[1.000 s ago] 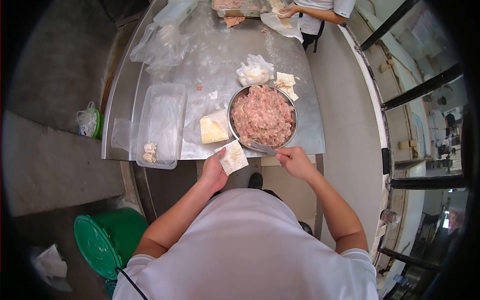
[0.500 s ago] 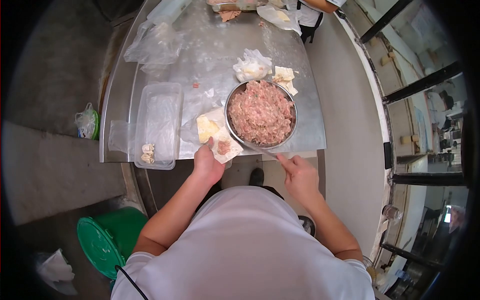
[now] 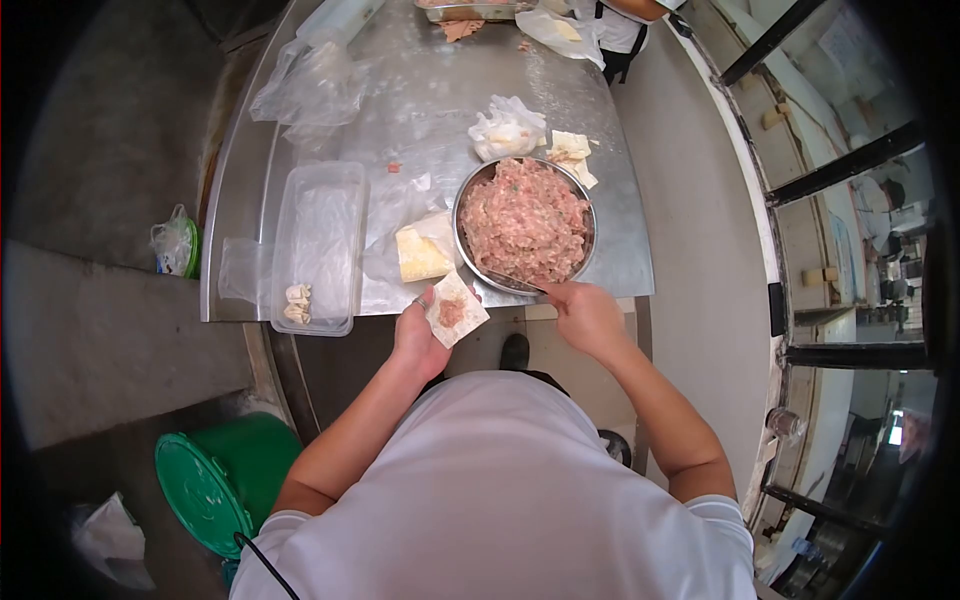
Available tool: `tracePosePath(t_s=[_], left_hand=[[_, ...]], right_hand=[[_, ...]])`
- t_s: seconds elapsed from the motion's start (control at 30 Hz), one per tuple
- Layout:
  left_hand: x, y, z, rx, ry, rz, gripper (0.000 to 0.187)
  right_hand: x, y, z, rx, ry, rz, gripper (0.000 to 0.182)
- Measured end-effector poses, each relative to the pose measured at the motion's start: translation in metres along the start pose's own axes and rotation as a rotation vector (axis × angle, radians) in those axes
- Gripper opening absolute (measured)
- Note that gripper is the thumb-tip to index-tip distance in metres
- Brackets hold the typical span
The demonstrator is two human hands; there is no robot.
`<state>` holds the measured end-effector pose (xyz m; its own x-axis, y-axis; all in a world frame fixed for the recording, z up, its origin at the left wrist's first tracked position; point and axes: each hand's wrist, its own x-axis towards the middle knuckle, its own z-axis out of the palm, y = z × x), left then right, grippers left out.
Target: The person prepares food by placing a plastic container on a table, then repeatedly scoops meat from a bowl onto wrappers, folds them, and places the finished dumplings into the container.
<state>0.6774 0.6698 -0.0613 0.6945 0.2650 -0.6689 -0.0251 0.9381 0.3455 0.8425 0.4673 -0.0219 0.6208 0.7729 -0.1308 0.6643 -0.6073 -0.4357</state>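
Observation:
My left hand (image 3: 420, 335) holds a square dough wrapper (image 3: 468, 325), fingers beneath it, with a smear of minced meat (image 3: 452, 313) in the middle. Closed in my right hand (image 3: 592, 320) is a thin flat spreader (image 3: 513, 283), its blade at the near rim of the metal bowl (image 3: 457, 225). Minced meat filling (image 3: 525, 218) is heaped in that bowl. Beyond my left hand lies a stack of yellowish wrappers (image 3: 424, 254) on plastic. A clear plastic box (image 3: 320, 195) stands to the left, with a few folded dumplings (image 3: 297, 303) in its near corner.
The steel table (image 3: 430, 130) bears a crumpled white bag (image 3: 507, 128), loose wrappers (image 3: 572, 155) and plastic bags (image 3: 315, 90). At its far end are a tray (image 3: 475, 10) and another person's arm (image 3: 640, 8). A lidded green bin (image 3: 225, 480) stands on the floor at left.
My right hand has moved left and slightly up, bringing the spreader against the bowl's near edge. My left hand has shifted slightly right, with the wrapper now more squarely in view.

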Motion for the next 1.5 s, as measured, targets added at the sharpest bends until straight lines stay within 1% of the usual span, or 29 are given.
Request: tracePosePath(t_s=[0.07, 0.17, 0.27, 0.37, 0.47, 0.57, 0.67, 0.77, 0.8, 0.87, 0.97, 1.0, 1.1, 1.2, 1.27, 1.37, 1.4, 1.47, 1.5], left_hand=[[0.000, -0.002, -0.002, 0.017, -0.010, 0.001, 0.052], [0.005, -0.007, -0.004, 0.055, -0.017, -0.005, 0.052], [0.005, -0.011, 0.000, 0.051, -0.015, -0.020, 0.052], [0.012, -0.015, -0.005, 0.062, -0.040, -0.024, 0.053], [0.017, -0.019, -0.009, 0.045, -0.029, -0.018, 0.053], [0.017, -0.020, -0.005, 0.040, -0.032, -0.037, 0.053], [0.012, -0.018, 0.004, 0.045, -0.054, -0.002, 0.049], [0.015, -0.014, 0.007, -0.048, -0.099, -0.045, 0.048], [0.016, -0.012, 0.009, -0.069, -0.061, -0.048, 0.049], [0.017, -0.007, 0.010, -0.111, 0.018, -0.051, 0.051], [0.022, -0.004, 0.001, -0.049, 0.040, 0.011, 0.051], [0.019, 0.000, 0.005, -0.050, 0.027, -0.005, 0.050], [0.010, 0.003, 0.014, -0.062, -0.007, -0.046, 0.048], [0.008, 0.005, 0.017, -0.078, -0.040, -0.042, 0.046], [0.008, 0.012, 0.017, -0.088, -0.056, -0.021, 0.047], [-0.006, 0.019, 0.034, -0.064, 0.032, 0.018, 0.050], [-0.006, 0.019, 0.031, -0.075, 0.005, 0.005, 0.050], [-0.005, 0.020, 0.026, -0.093, -0.054, -0.014, 0.051], [-0.009, 0.024, 0.029, -0.081, -0.099, 0.009, 0.050]], right_hand=[[-0.002, 0.001, -0.005, 0.084, -0.006, 0.077, 0.027], [0.004, -0.002, -0.004, 0.044, 0.032, 0.046, 0.031], [0.009, -0.008, 0.011, -0.018, 0.117, -0.021, 0.032], [0.009, -0.007, 0.016, -0.019, 0.074, -0.013, 0.030], [0.004, 0.001, 0.004, 0.075, -0.062, 0.107, 0.032], [-0.011, 0.010, 0.005, 0.384, -0.155, 0.244, 0.033], [-0.034, -0.003, 0.009, 0.492, -0.106, 0.115, 0.041], [-0.050, -0.019, 0.019, 0.071, 0.099, -0.114, 0.049], [-0.049, -0.019, 0.023, -0.065, 0.194, -0.206, 0.053], [-0.058, -0.015, 0.020, -0.119, 0.193, -0.175, 0.056], [-0.066, -0.018, 0.006, -0.143, 0.225, -0.169, 0.060], [-0.067, -0.021, 0.000, -0.144, 0.242, -0.171, 0.061], [-0.058, -0.040, -0.004, -0.127, 0.329, -0.288, 0.061], [-0.050, -0.033, 0.012, -0.149, 0.276, -0.285, 0.060], [-0.057, -0.033, 0.002, -0.157, 0.276, -0.253, 0.055], [-0.058, -0.043, -0.005, -0.117, 0.319, -0.250, 0.052], [-0.057, -0.047, -0.003, -0.095, 0.345, -0.255, 0.052], [-0.049, -0.052, 0.010, -0.117, 0.276, -0.242, 0.054], [-0.045, -0.054, 0.015, -0.128, 0.244, -0.236, 0.054]])
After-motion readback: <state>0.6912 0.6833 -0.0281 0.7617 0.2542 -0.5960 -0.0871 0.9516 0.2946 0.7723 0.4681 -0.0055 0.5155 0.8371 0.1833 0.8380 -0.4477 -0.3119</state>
